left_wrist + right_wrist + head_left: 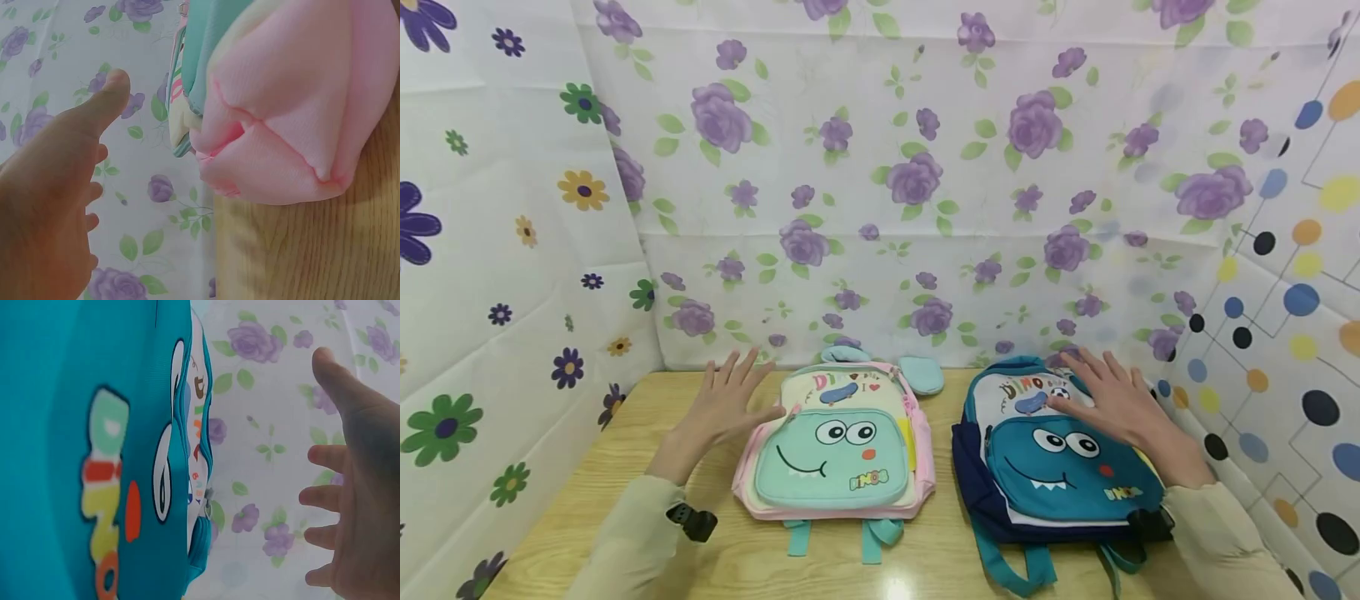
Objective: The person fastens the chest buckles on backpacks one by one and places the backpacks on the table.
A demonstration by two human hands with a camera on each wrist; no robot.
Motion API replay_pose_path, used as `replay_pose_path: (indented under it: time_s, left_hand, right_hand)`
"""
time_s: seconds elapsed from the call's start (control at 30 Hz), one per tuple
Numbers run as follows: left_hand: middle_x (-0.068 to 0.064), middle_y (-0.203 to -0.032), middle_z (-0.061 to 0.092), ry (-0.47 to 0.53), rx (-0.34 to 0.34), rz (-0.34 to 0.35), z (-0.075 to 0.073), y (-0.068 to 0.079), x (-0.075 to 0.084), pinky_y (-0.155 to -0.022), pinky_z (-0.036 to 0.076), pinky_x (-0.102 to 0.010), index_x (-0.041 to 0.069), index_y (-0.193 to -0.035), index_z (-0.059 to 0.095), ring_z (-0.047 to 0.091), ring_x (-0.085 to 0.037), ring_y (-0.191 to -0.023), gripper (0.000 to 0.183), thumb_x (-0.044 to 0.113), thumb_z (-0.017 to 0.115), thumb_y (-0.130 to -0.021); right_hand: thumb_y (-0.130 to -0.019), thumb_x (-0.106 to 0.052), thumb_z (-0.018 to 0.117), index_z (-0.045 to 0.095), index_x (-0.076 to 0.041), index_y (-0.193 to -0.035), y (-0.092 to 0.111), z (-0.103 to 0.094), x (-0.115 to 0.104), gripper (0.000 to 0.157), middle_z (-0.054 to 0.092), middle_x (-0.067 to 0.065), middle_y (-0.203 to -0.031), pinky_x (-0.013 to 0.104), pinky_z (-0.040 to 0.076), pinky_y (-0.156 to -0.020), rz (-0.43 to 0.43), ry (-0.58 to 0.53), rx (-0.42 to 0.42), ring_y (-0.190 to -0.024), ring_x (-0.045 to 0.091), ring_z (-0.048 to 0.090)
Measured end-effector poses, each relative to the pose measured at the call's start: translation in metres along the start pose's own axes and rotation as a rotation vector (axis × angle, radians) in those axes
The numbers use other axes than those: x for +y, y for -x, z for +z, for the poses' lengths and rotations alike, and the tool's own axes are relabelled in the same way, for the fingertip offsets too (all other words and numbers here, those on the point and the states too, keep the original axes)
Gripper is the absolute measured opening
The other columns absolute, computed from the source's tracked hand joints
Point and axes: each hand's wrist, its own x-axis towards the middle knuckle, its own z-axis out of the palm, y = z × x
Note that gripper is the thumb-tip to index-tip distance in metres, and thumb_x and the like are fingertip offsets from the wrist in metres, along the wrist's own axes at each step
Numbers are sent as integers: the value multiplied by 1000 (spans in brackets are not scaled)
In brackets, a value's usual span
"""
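Observation:
Two children's backpacks lie on the wooden table with their dinosaur faces up. The left one is a pink and mint backpack (831, 450); its pink side (294, 106) fills much of the left wrist view. To the right lies a navy and teal backpack (1067, 467), seen close up in the right wrist view with its printed letters (103, 500). My left hand (727, 406) hovers with spread fingers beside the pink backpack's upper left. Above the teal backpack's upper right, my right hand (1116, 404) is spread too. Neither hand holds anything; both wrist views show them apart from the backpacks.
Teal straps (880, 537) hang from the backpacks' lower edges onto the wooden table (617, 467). A rose-patterned cloth (880, 250) stands behind the table. Patterned cloths also close off the left side (512, 275) and the dotted right side (1285, 358).

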Motion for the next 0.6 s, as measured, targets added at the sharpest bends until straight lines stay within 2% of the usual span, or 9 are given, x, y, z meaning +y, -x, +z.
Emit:
replay_pose_path:
  time_s: [0.1, 0.2, 0.27, 0.4, 0.6]
  left_hand:
    - [-18, -165, 17, 22, 11, 20, 2, 0, -1, -116, 5, -69, 12, -154, 36, 16, -48, -148, 78, 57, 57, -94]
    - [-20, -158, 33, 58, 20, 21, 4, 2, -3, -115, 15, -67, 10, -147, 46, 31, -47, -143, 67, 52, 57, -96]
    - [-20, -151, 45, 90, 26, 20, 5, 4, -5, -113, 21, -66, 9, -142, 51, 39, -46, -138, 61, 50, 57, -97]
    - [-18, -142, 56, 164, 24, 3, 8, 10, -7, -109, 32, -65, 9, -137, 57, 48, -44, -133, 55, 48, 58, -98]
    - [-18, -140, 56, 253, 10, -26, 14, 17, -11, -106, 37, -63, 10, -134, 59, 49, -44, -131, 49, 43, 61, -98]
  right_hand:
    - [-91, -68, 55, 31, -15, -157, 0, 0, -2, 88, 30, 25, -158, 77, 12, -108, -13, 20, 20, -144, 53, 21]
    - [-93, -62, 56, 42, -13, -151, -1, 0, -7, 77, 44, 25, -149, 71, 29, -106, -49, 15, 51, -135, 50, 40]
    - [-95, -58, 57, 48, -11, -147, -2, 0, -12, 71, 50, 24, -145, 68, 36, -103, -69, -14, 63, -131, 48, 47]
    - [-96, -53, 58, 52, -8, -143, -3, 2, -23, 65, 53, 22, -143, 65, 39, -103, -83, -96, 62, -131, 46, 47]
    - [-99, -39, 61, 56, -8, -139, -6, 3, -43, 51, 57, 19, -137, 61, 45, -98, -110, -180, 53, -125, 41, 53]
